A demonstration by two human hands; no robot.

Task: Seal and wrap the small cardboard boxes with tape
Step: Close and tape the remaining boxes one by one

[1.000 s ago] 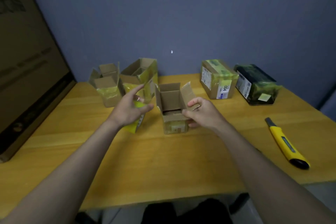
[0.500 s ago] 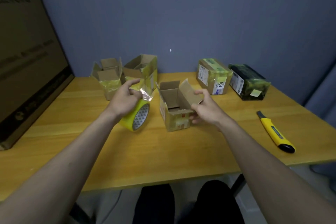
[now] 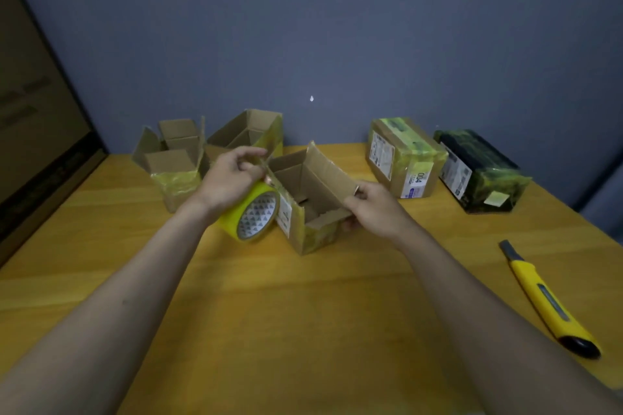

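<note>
On the table, left hand grips the tape roll; right hand pinches the open box's flap.

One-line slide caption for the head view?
Left hand holds yellow tape roll beside an open cardboard box; right hand grips its flap.

An open box stands mid-worktop. The tape roll sits just left of it, under the left hand; the right hand is at the box's right side. Behind and to the left stand 2 more open boxes, side by side. Back right, 2 wrapped boxes sit next to each other. A knife lies near the worktop's right edge, well apart from the rest.
</note>
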